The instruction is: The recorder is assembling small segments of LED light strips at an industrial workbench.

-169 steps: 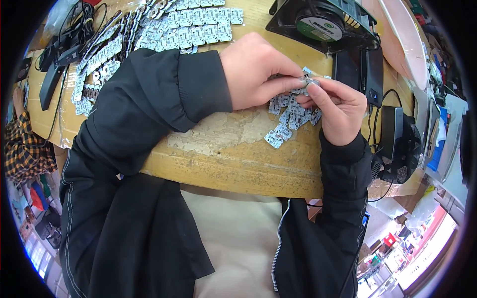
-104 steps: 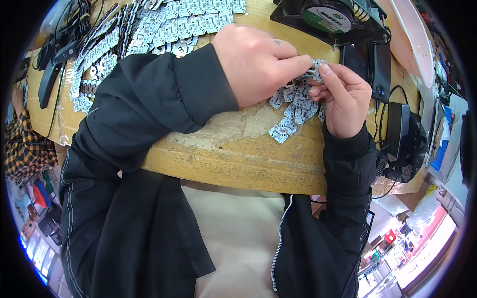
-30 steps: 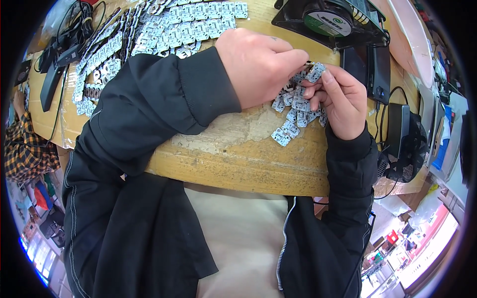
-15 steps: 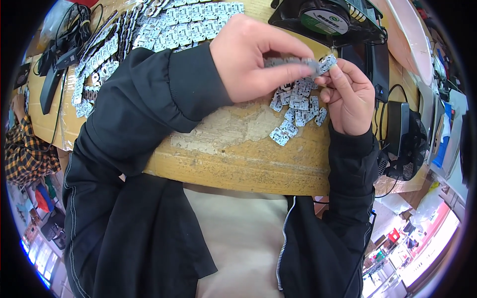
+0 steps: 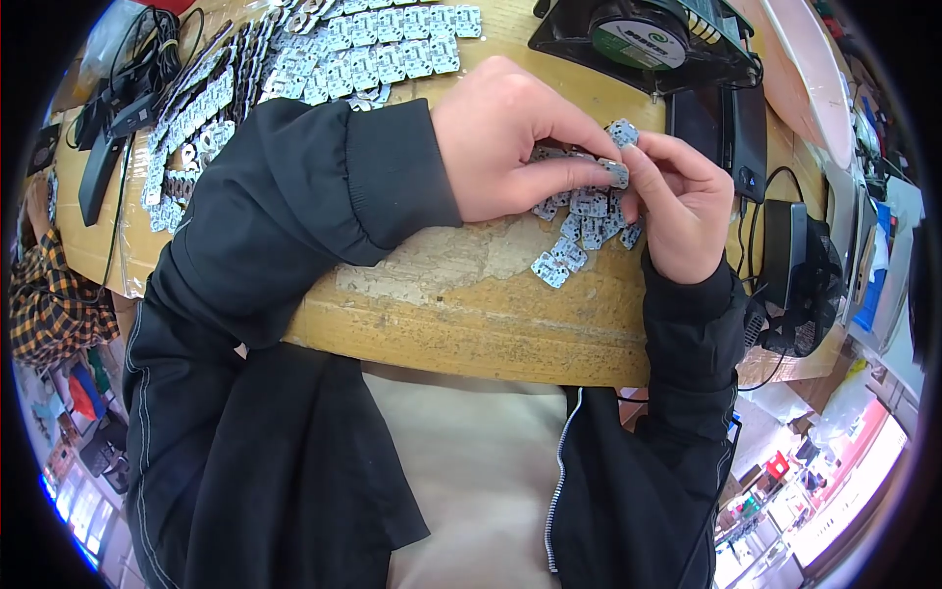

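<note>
My left hand [image 5: 525, 142] is closed, thumb and fingers pinching a small white circuit board [image 5: 617, 174] whose end sticks out past the fingertips. The part of it inside the hand is mostly hidden. Right beside it, my right hand [image 5: 682, 201] pinches another small circuit board [image 5: 622, 131], which stands up above the fingertips. The fingertips of both hands meet or nearly meet. Whether the two boards are joined cannot be made out. Under and just nearer than the hands lies a loose heap of small circuit boards [image 5: 593, 231] on the worn yellow tabletop [image 5: 471, 334].
Rows of circuit board panels [image 5: 392, 61] cover the table's far left. A black fan [image 5: 643, 41] stands at the far right, with a black box [image 5: 746, 137] and another caged fan [image 5: 810, 285] nearby. Cables [image 5: 162, 44] lie at left. A person's checked sleeve [image 5: 59, 304] shows at the left rim.
Both hands have come slightly nearer to me, and my right hand has shifted a little left. The left hand's blurred motion has slowed, and a board end now shows at its fingertips.
</note>
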Demonstrator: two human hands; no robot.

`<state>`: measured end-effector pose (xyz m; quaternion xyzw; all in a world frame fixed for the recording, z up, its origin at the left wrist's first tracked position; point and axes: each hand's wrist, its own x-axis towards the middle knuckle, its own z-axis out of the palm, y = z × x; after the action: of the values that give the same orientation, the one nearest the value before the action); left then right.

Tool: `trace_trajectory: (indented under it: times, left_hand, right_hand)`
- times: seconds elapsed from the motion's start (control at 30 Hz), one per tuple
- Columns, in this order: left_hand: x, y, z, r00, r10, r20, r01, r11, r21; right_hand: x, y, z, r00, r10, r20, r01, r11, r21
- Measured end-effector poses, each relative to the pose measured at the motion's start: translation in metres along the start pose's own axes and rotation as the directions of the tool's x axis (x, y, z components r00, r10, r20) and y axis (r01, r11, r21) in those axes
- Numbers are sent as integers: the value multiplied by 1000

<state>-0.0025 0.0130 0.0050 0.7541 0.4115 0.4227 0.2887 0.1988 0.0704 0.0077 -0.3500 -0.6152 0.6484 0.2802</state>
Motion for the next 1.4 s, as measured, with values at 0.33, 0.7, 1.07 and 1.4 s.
trace_trajectory:
  times: [0.33, 0.7, 1.07, 1.4]
  left_hand:
    - [-2, 2, 2, 970, -240, 42, 239, 905, -352]
    - [-2, 3, 3, 960, -272, 68, 279, 909, -309]
    - [-2, 1, 1, 986, -144, 87, 151, 985, -86]
    - [-2, -1, 1, 981, -155, 117, 160, 986, -40]
  right_hand:
    - [4, -8, -34, 999, -36, -20, 32, 986, -162]
    - [-6, -14, -9, 983, -118, 141, 138, 980, -144]
    - [-7, -16, -6, 982, -114, 150, 158, 931, -328]
    - [-7, -17, -2, 987, -38, 153, 77, 964, -256]
